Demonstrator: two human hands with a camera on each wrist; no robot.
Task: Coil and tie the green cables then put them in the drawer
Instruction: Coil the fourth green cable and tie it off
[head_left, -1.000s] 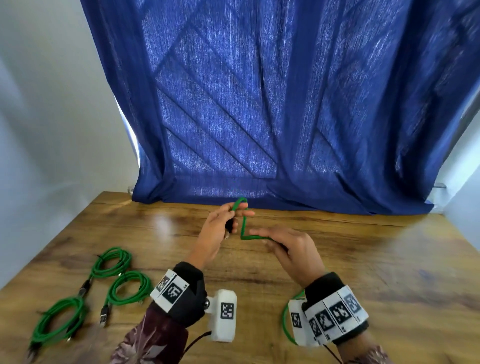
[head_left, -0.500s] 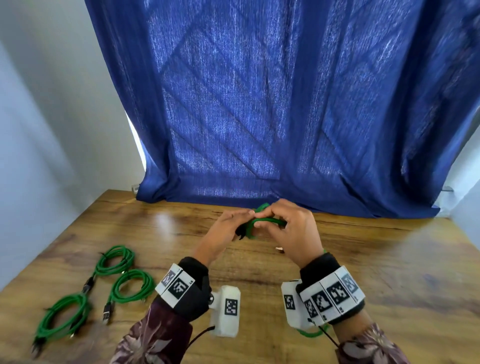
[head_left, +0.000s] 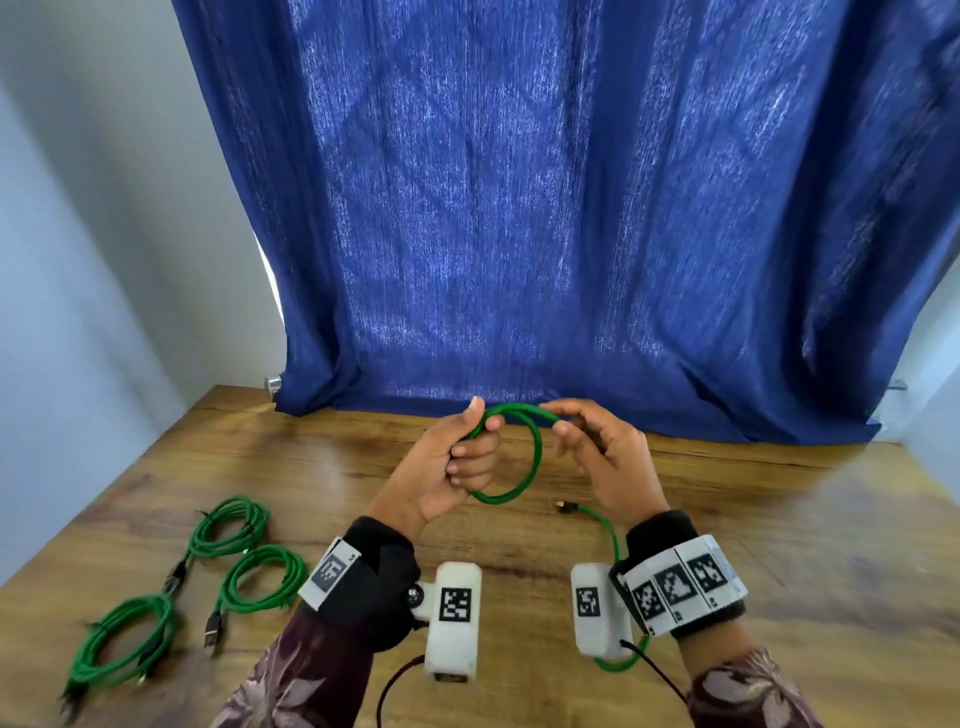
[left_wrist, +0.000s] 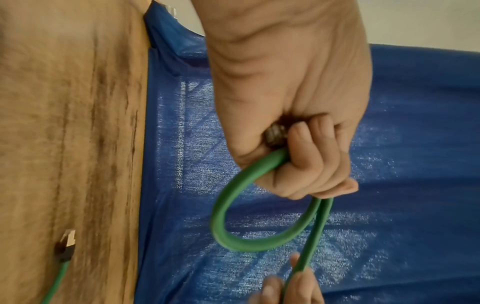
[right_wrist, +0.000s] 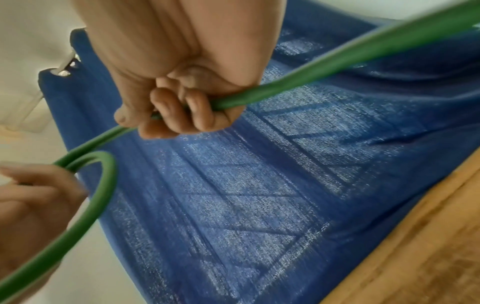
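Note:
I hold one green cable (head_left: 535, 457) above the wooden table (head_left: 779, 519). My left hand (head_left: 457, 457) grips a round loop of it in a fist; the wrist view shows the loop (left_wrist: 226, 216) hanging below the curled fingers and a metal plug tip inside the fist. My right hand (head_left: 597, 447) pinches the same cable (right_wrist: 259, 92) just right of the loop. The cable's tail runs under my right wrist, and its free plug (head_left: 563, 506) lies on the table. Three coiled green cables (head_left: 228, 525) (head_left: 265, 577) (head_left: 124, 639) lie at the front left. No drawer is in view.
A blue curtain (head_left: 571, 208) hangs behind the table's far edge. A pale wall (head_left: 78, 234) stands to the left. Bare wood shows at the right half of the table.
My hands, bunched together half a second ago, have drawn apart. A full round loop now hangs from my left fist, where one second ago the cable was only a bent strand.

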